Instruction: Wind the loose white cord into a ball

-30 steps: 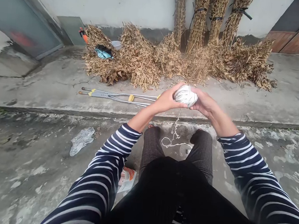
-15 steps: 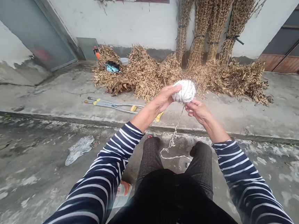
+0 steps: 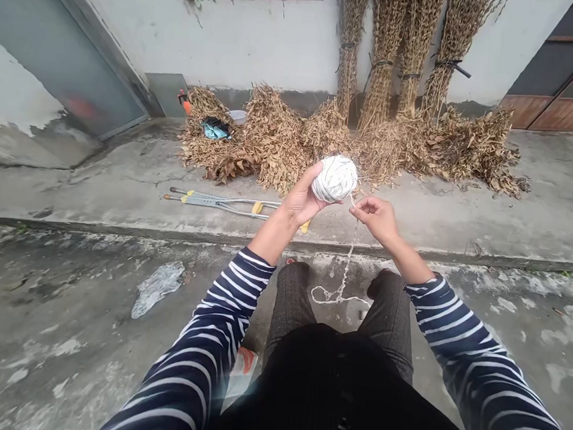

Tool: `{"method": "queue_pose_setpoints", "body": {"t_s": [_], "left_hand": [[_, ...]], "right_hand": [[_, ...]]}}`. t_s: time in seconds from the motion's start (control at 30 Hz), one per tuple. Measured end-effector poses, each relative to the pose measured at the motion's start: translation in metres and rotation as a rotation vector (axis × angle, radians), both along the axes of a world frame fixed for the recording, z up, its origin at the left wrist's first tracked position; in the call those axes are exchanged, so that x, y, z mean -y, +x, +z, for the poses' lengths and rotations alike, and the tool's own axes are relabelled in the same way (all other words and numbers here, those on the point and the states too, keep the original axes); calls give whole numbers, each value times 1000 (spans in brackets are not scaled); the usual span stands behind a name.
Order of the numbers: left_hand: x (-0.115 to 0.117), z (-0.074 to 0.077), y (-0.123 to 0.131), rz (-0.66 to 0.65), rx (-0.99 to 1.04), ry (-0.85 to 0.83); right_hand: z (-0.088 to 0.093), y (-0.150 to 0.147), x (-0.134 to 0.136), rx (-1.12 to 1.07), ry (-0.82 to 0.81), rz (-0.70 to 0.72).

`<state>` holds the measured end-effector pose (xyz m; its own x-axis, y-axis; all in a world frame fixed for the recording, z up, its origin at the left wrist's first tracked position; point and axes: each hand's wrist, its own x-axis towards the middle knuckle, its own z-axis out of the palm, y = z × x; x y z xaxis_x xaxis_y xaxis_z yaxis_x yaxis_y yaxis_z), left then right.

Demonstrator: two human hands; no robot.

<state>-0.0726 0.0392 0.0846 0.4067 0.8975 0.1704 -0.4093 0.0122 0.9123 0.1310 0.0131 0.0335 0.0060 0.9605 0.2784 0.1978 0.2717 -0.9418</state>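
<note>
A white ball of cord point(image 3: 336, 178) rests in my left hand point(image 3: 304, 196), its fingers curled under and around the left side of the ball. Just to the right, my right hand point(image 3: 377, 219) pinches the strand of cord point(image 3: 348, 260) that comes off the ball. From the pinch the strand hangs down, kinked and twisted, and ends in a loose loop low between my knees. Both hands are held up in front of me, above the concrete ledge.
Crutches point(image 3: 222, 203) with yellow parts lie on the ledge point(image 3: 91, 204). Behind them are heaps of dried plants point(image 3: 277, 140) and tied upright bundles point(image 3: 383, 56) against the white wall. A clear plastic bag point(image 3: 158, 289) lies on the lower ground at the left.
The ball has moved left and turned in my left hand. My right hand has drawn slightly away from the ball and down, with the strand between its fingers.
</note>
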Motion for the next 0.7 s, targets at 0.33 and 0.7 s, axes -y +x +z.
{"method": "queue_pose_setpoints", "body": {"t_s": [0.33, 0.7], "left_hand": [[7, 10, -3, -52, -30, 15], [16, 5, -10, 12, 26, -4]], "right_hand": [[20, -19, -18, -219, -77, 210], [-27, -17, -8, -69, -45, -32]]}}
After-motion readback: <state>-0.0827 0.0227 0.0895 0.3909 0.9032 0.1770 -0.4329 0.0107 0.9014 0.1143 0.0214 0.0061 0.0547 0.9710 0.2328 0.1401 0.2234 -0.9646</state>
